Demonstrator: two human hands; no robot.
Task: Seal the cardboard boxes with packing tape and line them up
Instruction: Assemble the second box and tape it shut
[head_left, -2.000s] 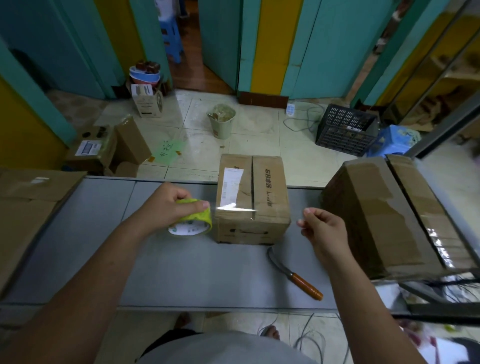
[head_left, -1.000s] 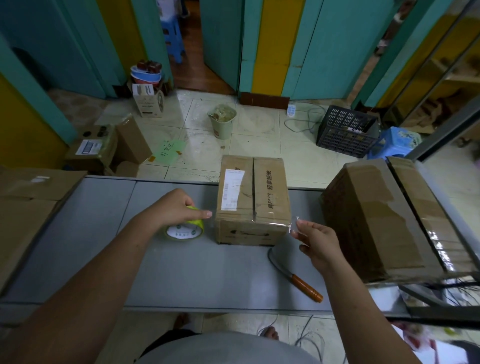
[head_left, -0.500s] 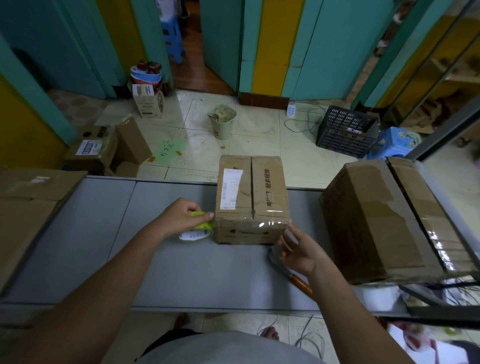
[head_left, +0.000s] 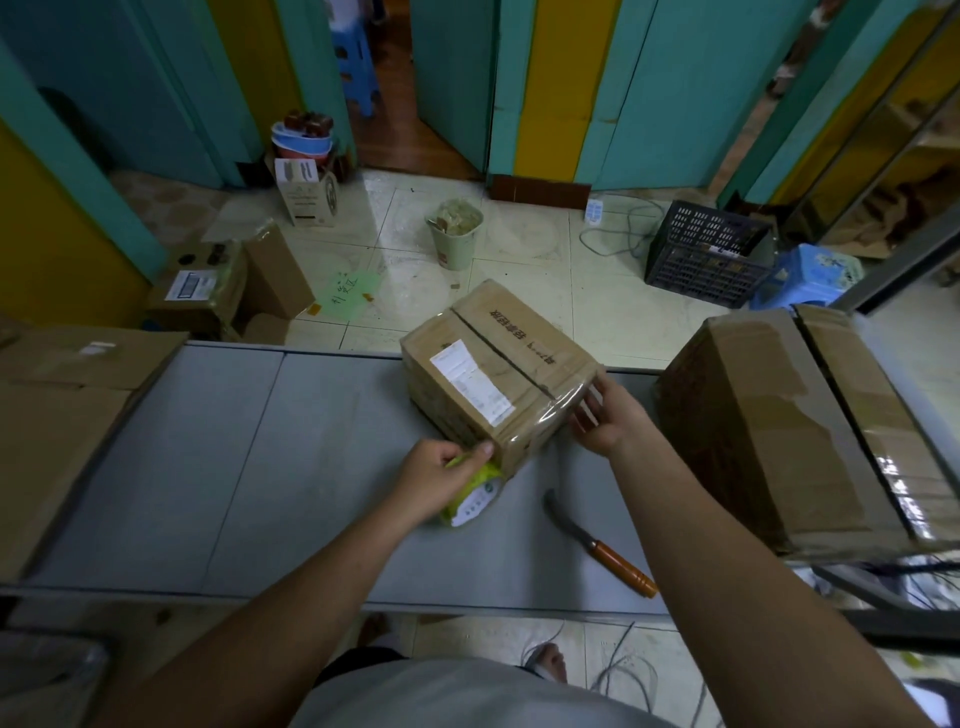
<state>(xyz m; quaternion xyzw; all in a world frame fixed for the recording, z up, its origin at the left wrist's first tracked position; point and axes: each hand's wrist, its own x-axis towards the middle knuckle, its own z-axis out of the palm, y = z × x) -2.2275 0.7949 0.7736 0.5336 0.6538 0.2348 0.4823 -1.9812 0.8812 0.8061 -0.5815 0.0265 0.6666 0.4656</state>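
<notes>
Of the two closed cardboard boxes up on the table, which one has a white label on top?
The smaller box in the middle, which the right hand touches: its label faces up. The larger box at the right shows none.

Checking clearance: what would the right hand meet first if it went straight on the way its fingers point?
The right hand would meet the small cardboard box at once; its fingertips seem to touch its taped end.
</notes>
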